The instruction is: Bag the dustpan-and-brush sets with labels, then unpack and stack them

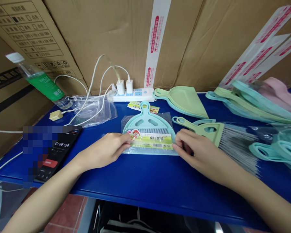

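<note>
As the card [152,141] stretches left to right across the brush [146,123], the left hand [104,150] pinches one end, the right hand [203,154] the other — fingers clamped, neither nearer.

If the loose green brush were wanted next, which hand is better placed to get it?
Probably the right hand: it is beside the green brush, while the left hand is across the light-blue dustpan set, at the label's far end.

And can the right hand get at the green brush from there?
Probably yes: the green brush lies right beside the right hand and its handle looks uncovered, though that hand's fingertips are at the label.
</note>
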A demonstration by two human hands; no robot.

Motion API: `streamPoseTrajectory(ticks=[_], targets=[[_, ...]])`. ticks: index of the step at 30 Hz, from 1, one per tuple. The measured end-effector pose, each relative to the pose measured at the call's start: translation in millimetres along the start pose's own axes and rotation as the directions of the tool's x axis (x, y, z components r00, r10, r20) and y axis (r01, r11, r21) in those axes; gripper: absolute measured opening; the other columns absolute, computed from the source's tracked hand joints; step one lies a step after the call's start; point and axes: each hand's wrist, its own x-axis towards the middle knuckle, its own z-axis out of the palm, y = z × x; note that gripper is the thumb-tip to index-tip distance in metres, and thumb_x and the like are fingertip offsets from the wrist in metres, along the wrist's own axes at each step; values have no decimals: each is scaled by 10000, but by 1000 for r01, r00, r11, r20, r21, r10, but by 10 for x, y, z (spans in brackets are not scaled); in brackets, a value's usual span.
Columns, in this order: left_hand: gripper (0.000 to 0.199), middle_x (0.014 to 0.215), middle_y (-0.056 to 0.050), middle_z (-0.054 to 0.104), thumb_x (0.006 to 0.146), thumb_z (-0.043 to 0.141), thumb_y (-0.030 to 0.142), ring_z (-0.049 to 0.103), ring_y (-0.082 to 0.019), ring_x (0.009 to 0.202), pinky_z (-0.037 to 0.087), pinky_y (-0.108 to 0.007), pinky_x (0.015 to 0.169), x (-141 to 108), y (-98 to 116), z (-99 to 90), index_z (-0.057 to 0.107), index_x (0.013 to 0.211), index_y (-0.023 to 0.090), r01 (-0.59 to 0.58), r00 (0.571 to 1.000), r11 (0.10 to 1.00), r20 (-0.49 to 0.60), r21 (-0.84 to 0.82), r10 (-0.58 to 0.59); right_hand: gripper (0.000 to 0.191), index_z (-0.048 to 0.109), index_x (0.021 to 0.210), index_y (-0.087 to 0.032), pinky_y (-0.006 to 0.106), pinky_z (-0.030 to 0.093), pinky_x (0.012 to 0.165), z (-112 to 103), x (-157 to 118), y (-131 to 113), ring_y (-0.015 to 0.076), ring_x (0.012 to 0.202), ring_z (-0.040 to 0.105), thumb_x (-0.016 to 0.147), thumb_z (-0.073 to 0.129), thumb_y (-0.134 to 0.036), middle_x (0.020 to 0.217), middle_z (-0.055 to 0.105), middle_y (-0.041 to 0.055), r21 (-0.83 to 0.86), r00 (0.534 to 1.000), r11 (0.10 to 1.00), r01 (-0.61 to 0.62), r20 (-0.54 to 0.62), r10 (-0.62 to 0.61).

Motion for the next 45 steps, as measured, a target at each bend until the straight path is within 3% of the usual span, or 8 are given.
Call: streamPoseTrajectory(ticks=[5, 10, 15, 34, 40, 45], targets=[[229, 770, -11, 609, 973, 349, 215, 585, -155, 688, 392, -265, 638, -16, 44, -32, 529, 831, 193, -23, 998, 999, 55, -28, 25, 274, 329, 651, -234, 255, 322, 474, -25, -19, -18, 112, 484, 413, 913, 408, -237, 642, 444, -16, 12, 998, 1000, -24, 66, 23], [139, 638, 47, 483, 910, 397, 177, 450, -116, 540, 311, -252, 553, 11, 66, 37, 425, 778, 210, -8, 1000, 999, -30, -33, 7, 279, 319, 637, -235, 262, 310, 478, -14, -7, -21, 118, 483, 397, 895, 426, -230, 614, 436, -18, 18, 998, 999, -50, 47, 49], [175, 599, 65, 421, 871, 425, 151, 375, -93, 487, 248, -248, 514, 30, 83, 74, 362, 719, 212, -4, 996, 1000, -84, -31, 1, 272, 305, 647, -238, 257, 297, 473, -3, -2, -17, 112, 467, 375, 887, 432, -223, 602, 422, -30, 10, 998, 998, -61, 26, 60], [183, 552, 76, 449, 775, 469, 92, 422, -93, 457, 276, -222, 495, 64, 106, 137, 384, 666, 213, 91, 989, 996, -114, -13, -92, 232, 274, 658, -248, 248, 288, 443, 77, 13, -14, 110, 438, 358, 832, 427, -234, 575, 407, -38, -48, 997, 997, -66, -30, 65], [182, 555, 75, 493, 754, 502, 86, 477, -97, 460, 289, -216, 488, 61, 104, 146, 394, 682, 215, 164, 982, 986, -99, 31, -160, 198, 286, 717, -256, 233, 279, 426, 116, -19, 13, 119, 409, 415, 801, 465, -263, 531, 425, -63, -141, 992, 984, -112, -70, 103], [162, 553, 82, 504, 764, 504, 90, 528, -123, 472, 295, -220, 489, 74, 143, 137, 416, 769, 226, 232, 971, 968, -72, 95, -226, 114, 357, 829, -249, 242, 267, 419, 151, -36, 18, 146, 413, 471, 800, 466, -264, 559, 469, -55, -242, 987, 965, -98, -150, 62]])
